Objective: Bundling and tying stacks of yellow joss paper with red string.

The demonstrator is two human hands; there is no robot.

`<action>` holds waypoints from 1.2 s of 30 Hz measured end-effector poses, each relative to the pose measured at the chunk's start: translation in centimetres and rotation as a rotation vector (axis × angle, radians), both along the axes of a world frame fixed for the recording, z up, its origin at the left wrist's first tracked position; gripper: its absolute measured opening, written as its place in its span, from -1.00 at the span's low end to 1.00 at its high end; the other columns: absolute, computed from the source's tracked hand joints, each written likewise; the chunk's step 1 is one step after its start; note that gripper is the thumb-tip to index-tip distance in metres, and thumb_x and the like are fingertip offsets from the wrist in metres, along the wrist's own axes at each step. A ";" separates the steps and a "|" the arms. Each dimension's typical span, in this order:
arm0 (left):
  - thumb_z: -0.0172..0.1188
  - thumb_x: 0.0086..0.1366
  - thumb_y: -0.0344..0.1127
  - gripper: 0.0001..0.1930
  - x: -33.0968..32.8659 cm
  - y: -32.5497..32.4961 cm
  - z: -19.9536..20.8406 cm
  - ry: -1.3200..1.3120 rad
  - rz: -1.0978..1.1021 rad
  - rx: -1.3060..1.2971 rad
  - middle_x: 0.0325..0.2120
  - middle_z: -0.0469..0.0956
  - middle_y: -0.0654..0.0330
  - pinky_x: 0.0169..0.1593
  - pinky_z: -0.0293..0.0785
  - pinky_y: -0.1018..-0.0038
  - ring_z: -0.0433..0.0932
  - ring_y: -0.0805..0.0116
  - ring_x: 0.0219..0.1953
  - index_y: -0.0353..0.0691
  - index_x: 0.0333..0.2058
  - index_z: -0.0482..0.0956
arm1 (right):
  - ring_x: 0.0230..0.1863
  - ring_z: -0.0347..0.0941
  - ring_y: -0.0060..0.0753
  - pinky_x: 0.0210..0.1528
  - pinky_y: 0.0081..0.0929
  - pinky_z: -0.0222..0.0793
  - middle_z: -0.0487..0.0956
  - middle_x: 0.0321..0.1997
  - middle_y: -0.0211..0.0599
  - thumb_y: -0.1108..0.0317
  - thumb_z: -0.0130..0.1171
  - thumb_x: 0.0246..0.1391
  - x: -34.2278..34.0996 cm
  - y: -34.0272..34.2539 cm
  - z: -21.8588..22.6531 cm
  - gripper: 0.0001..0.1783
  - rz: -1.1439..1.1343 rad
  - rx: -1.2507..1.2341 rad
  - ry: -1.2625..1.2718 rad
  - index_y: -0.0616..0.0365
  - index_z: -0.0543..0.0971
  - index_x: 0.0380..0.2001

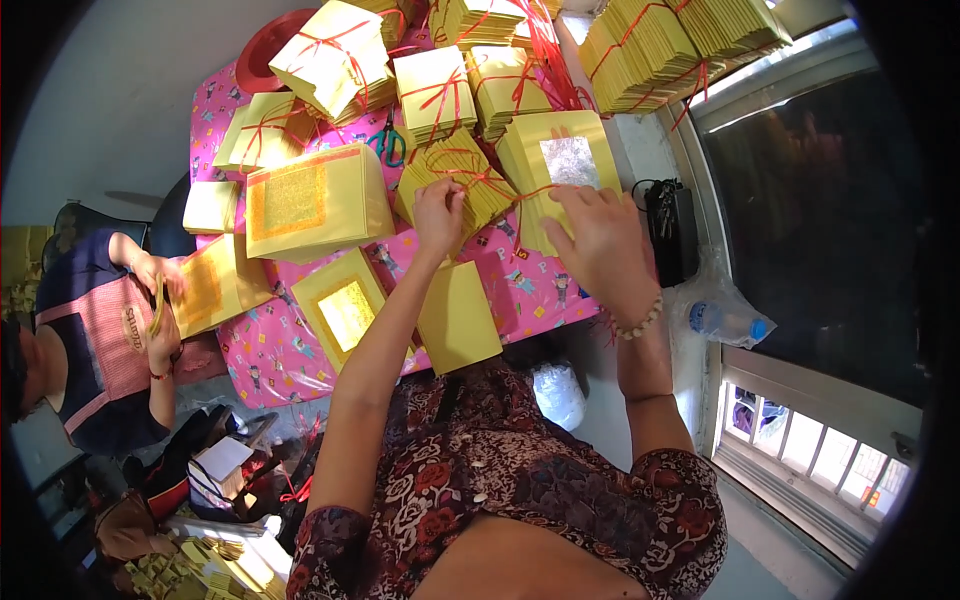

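A bundle of folded yellow paper [476, 205] lies on the table in front of me, with red ribbon [470, 177] tied across it. My left hand [440, 217] is closed in a pinch at the ribbon, over the bundle's left side. From there a strand runs right to the fingertips of my right hand [608, 250], which seems to grip its end. Beneath and beyond that hand is a stack of yellow paper with a silver square [570, 160]. A plain yellow sheet stack [460, 318] and one with a shiny gold square [345, 312] lie nearer to me.
Tied yellow bundles [435, 92] crowd the far side of the pink patterned table [270, 350]. Blue-green scissors [388, 146] lie beside a large yellow stack [320, 200]. At left a co-worker [110, 330] handles yellow paper. A window [810, 200] stands right, near a bagged bottle [725, 320].
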State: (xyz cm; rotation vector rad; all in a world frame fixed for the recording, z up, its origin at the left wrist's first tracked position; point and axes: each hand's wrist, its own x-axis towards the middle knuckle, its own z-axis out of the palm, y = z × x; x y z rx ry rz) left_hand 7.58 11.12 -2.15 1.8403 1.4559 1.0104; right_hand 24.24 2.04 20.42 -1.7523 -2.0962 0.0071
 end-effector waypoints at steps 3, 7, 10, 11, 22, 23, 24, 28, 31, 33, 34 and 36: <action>0.20 0.17 -0.39 -0.88 -0.5 0.6 -0.6 -0.165 0.019 -0.129 -0.45 0.58 0.17 -0.22 0.39 0.43 0.48 0.33 -0.33 -0.30 -0.34 0.58 | -0.23 0.44 -0.09 -0.19 -0.27 0.39 0.49 -0.34 -0.19 0.42 0.16 -0.01 -1.2 1.2 -2.2 -0.75 -0.018 0.009 -0.199 0.10 0.52 -0.19; 0.16 0.23 -0.40 -0.88 0.1 0.6 0.7 -0.304 -0.027 -0.250 -0.57 0.54 0.28 -0.33 0.40 0.62 0.47 0.61 -0.49 -0.35 -0.35 0.56 | -0.13 0.42 -0.17 -0.09 -0.19 0.33 0.50 -0.25 -0.19 0.38 0.18 -0.06 -1.9 6.9 -10.9 -0.71 -0.043 -0.060 0.024 0.08 0.52 -0.19; 0.13 0.24 -0.44 -0.89 -0.3 0.6 0.3 -0.348 -0.027 -0.284 -0.50 0.54 0.27 -0.25 0.42 0.61 0.49 0.59 -0.40 -0.31 -0.28 0.55 | -0.14 0.42 -0.21 -0.12 -0.23 0.33 0.52 -0.26 -0.23 0.34 0.21 -0.09 -3.6 9.9 -15.3 -0.78 0.117 -0.060 -0.214 0.09 0.58 -0.29; 0.13 0.24 -0.44 -0.89 -0.4 0.6 0.1 -0.346 -0.020 -0.280 -0.50 0.54 0.27 -0.25 0.42 0.61 0.49 0.59 -0.40 -0.31 -0.28 0.55 | -0.14 0.42 -0.21 -0.12 -0.23 0.33 0.52 -0.26 -0.23 0.34 0.21 -0.09 -3.8 10.4 -15.7 -0.78 0.124 -0.057 -0.212 0.09 0.58 -0.29; 0.38 -0.10 -0.23 -0.16 -3.6 -1.7 -4.2 -0.229 0.147 -0.498 -0.01 0.26 -0.12 0.09 0.30 0.18 0.29 -0.09 0.04 -0.27 0.15 0.15 | -0.17 0.43 -0.20 -0.11 -0.23 0.31 0.53 -0.35 -0.31 0.17 0.19 -0.01 -3.6 10.9 -13.7 -0.79 0.171 -0.210 -0.066 0.07 0.62 -0.48; 0.38 -0.10 -0.23 -0.16 -2.9 -1.6 -3.9 -0.233 0.128 -0.502 -0.01 0.26 -0.12 0.09 0.30 0.18 0.29 -0.09 0.04 -0.27 0.15 0.15 | -0.17 0.43 -0.20 -0.11 -0.23 0.31 0.53 -0.35 -0.31 0.17 0.19 -0.01 -3.1 10.8 -13.6 -0.79 0.153 -0.213 -0.072 0.07 0.62 -0.48; 0.38 -0.09 -0.21 -0.15 -2.1 -1.8 -3.3 -0.182 0.093 -0.470 0.01 0.26 -0.13 0.08 0.30 0.19 0.30 -0.09 0.04 -0.26 0.16 0.15 | -0.17 0.43 -0.18 -0.11 -0.21 0.31 0.53 -0.35 -0.31 0.18 0.18 0.00 -2.8 10.4 -13.4 -0.80 0.179 -0.102 -0.059 0.07 0.61 -0.49; 0.37 -0.08 -0.12 -0.15 -0.5 -1.4 -4.8 0.040 0.027 -0.289 0.03 0.27 -0.12 0.05 0.33 0.23 0.35 -0.05 0.02 -0.26 0.17 0.17 | -0.20 0.44 -0.15 -0.14 -0.21 0.32 0.51 -0.36 -0.29 0.22 0.12 0.04 -5.1 8.2 -9.8 -0.80 0.297 -0.154 0.040 0.11 0.57 -0.50; 0.36 -0.07 -0.11 -0.20 -6.4 0.1 -14.9 -0.196 0.042 0.136 0.03 0.30 -0.12 0.07 0.31 0.23 0.35 -0.03 0.01 -0.28 0.14 0.24 | -0.29 0.46 -0.13 -0.22 -0.19 0.35 0.49 -0.44 -0.23 0.24 0.11 -0.01 -12.8 6.2 -6.9 -0.82 0.469 -0.213 0.407 0.11 0.56 -0.51; 0.35 -0.08 -0.15 -0.23 -0.4 -1.1 -8.8 -0.216 -0.072 -0.173 0.02 0.30 -0.10 0.07 0.31 0.21 0.34 -0.03 0.02 -0.29 0.11 0.27 | -0.38 0.46 -0.11 -0.31 -0.22 0.37 0.47 -0.46 -0.19 0.25 0.10 0.01 -8.4 6.3 -7.5 -0.80 0.293 -0.268 0.425 0.15 0.52 -0.53; 0.35 -0.09 -0.19 -0.27 0.2 0.0 -4.4 -0.177 -0.091 -0.440 0.02 0.31 -0.08 0.06 0.31 0.19 0.33 -0.03 0.02 -0.31 0.08 0.30 | -0.39 0.46 -0.10 -0.31 -0.21 0.37 0.48 -0.47 -0.18 0.25 0.09 0.02 -6.6 6.4 -7.0 -0.79 0.229 -0.258 0.457 0.17 0.53 -0.52; 0.33 -0.09 -0.24 -0.32 -3.2 -0.2 -7.2 -0.135 -0.009 -0.215 0.00 0.32 -0.06 0.04 0.32 0.20 0.34 -0.01 0.01 -0.29 0.05 0.31 | -0.40 0.46 -0.09 -0.31 -0.21 0.37 0.48 -0.48 -0.17 0.24 0.09 0.03 -8.1 6.9 -5.1 -0.77 0.277 -0.246 0.502 0.20 0.53 -0.51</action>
